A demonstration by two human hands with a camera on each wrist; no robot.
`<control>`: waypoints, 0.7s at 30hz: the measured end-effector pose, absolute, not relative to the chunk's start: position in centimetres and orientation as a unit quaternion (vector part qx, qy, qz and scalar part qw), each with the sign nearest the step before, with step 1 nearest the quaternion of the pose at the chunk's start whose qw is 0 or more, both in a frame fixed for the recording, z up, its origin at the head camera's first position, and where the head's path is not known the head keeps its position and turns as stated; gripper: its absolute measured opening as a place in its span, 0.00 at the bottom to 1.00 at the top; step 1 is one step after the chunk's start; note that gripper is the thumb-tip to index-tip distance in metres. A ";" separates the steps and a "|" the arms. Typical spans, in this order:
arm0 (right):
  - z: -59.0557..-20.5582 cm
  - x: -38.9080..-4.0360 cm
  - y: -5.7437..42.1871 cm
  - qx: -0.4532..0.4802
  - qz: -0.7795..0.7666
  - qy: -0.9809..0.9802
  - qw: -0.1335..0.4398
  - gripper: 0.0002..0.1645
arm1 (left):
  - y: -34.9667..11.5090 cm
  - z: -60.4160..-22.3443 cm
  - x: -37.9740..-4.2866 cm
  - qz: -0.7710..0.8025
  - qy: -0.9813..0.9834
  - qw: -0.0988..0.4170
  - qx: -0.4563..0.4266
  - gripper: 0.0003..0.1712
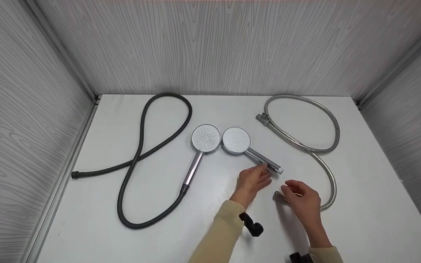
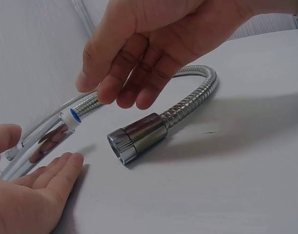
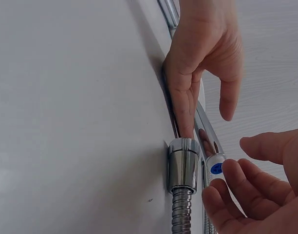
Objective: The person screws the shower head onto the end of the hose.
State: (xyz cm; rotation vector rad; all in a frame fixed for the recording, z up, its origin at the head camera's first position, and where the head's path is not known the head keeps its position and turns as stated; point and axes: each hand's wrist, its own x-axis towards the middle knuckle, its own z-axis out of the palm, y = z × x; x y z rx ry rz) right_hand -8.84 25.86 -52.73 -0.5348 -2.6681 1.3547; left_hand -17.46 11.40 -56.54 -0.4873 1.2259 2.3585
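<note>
Beside the handle of a chrome shower head (image 1: 236, 140) is my left hand (image 1: 251, 182), its fingers extended and thumb apart; whether it touches the handle I cannot tell. The handle (image 2: 47, 141) ends in a white fitting (image 2: 68, 118) with a blue insert. My right hand (image 1: 303, 202) hovers over the near end of a silver metal shower hose (image 1: 330, 175), fingers loosely bent around nothing. Below it, the hose's chrome nut (image 2: 139, 136) rests on the table. In the right wrist view, this nut (image 3: 184, 163) lies near my left fingertips.
A second shower head (image 1: 205, 138) lies to the left, joined to a looped black hose (image 1: 141, 138). The silver hose's other end (image 1: 262, 119) lies at the back right. Wood-grain panels (image 1: 210, 47) enclose the white table (image 1: 97, 204) at the back and sides.
</note>
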 end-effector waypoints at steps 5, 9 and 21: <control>-53.0 -8.9 26.0 -0.170 0.438 -0.881 0.059 0.17 | 11.7 -56.5 -17.8 0.851 0.440 0.224 -0.180 0.26; -53.3 -8.9 26.1 -0.158 0.427 -0.888 0.071 0.16 | 11.8 -56.5 -18.0 0.851 0.435 0.234 -0.178 0.23; -54.0 -8.9 25.9 -0.158 0.412 -0.895 0.072 0.14 | 12.0 -56.6 -18.4 0.858 0.413 0.244 -0.181 0.20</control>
